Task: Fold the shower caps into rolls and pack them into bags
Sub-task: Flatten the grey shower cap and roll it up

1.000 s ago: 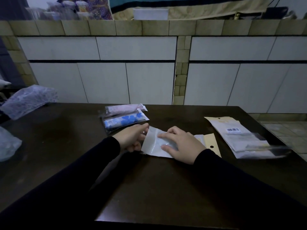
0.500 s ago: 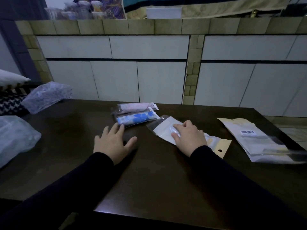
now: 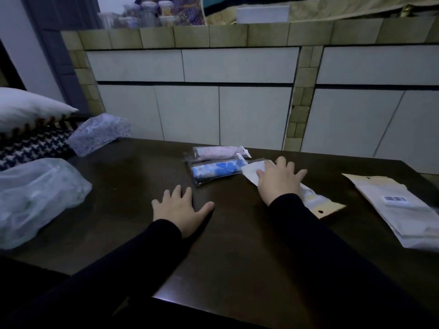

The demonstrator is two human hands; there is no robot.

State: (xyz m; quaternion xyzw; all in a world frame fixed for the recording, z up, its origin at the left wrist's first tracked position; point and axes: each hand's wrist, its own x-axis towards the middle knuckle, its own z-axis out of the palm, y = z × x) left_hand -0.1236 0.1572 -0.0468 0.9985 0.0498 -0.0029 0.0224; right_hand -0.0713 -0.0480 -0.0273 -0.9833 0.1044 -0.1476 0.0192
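Note:
My right hand (image 3: 279,180) lies flat, fingers spread, on a packed white bag with a yellow header (image 3: 316,201) on the dark table (image 3: 237,257). Just left of it lie two packed bags: one with a blue-patterned roll (image 3: 215,171) and behind it one with a pink roll (image 3: 217,152). My left hand (image 3: 180,207) rests open on the bare tabletop, apart from the bags. A loose clear shower cap (image 3: 35,198) sits crumpled at the left edge, and a purple-speckled one (image 3: 99,132) at the far left corner.
A stack of flat bags with a barcode label (image 3: 399,207) lies at the right edge. A white pillow (image 3: 28,105) on a houndstooth cushion (image 3: 33,146) sits left of the table. A tiled counter wall (image 3: 237,96) stands behind.
My left hand let go of the white bag and moved left onto the table. My right hand slid the bag up against the blue one. The view turned left.

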